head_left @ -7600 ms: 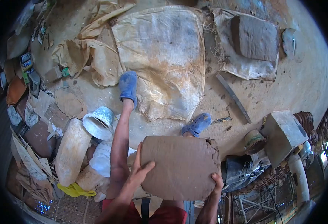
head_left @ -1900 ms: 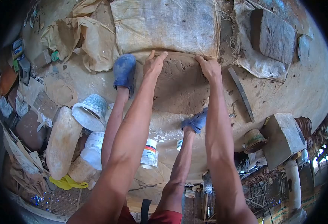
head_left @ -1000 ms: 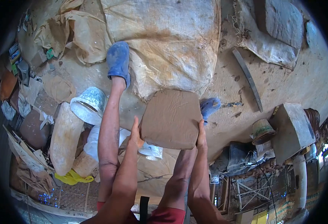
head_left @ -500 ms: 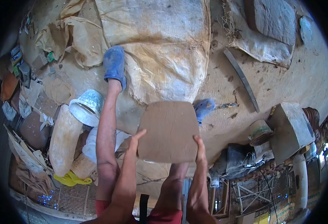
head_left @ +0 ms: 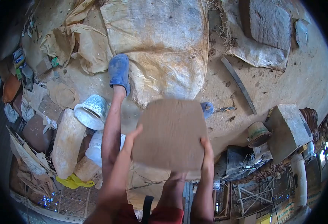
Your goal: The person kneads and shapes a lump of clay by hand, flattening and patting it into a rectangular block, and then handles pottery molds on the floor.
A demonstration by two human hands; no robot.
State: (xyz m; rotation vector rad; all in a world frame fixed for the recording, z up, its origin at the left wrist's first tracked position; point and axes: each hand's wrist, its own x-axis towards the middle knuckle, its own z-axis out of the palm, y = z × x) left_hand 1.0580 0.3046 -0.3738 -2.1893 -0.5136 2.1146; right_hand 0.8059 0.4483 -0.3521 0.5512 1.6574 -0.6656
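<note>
A thick brown block of clay [head_left: 170, 134], squarish with rounded corners, is held up between my two hands in front of my body. My left hand [head_left: 133, 137] grips its left edge, thumb lying on the near face. On the opposite edge my right hand [head_left: 207, 149] is closed, thumb also showing; the other fingers of both hands are hidden. Beyond the block a stained, pale cloth sheet [head_left: 160, 44] is spread on the floor. The block covers part of my right foot in its blue clog [head_left: 207, 109].
My left foot in a blue clog [head_left: 119, 72] stands by the sheet's edge. A curved dark strip [head_left: 238, 85] lies to the right. A larger clay slab [head_left: 270, 24] rests on sacking. A white-blue bucket [head_left: 92, 111] is at left, a grey box [head_left: 289, 130] at right.
The clay block appears larger and nearer to the camera, raised a little by both hands. The camera view has shifted slightly.
</note>
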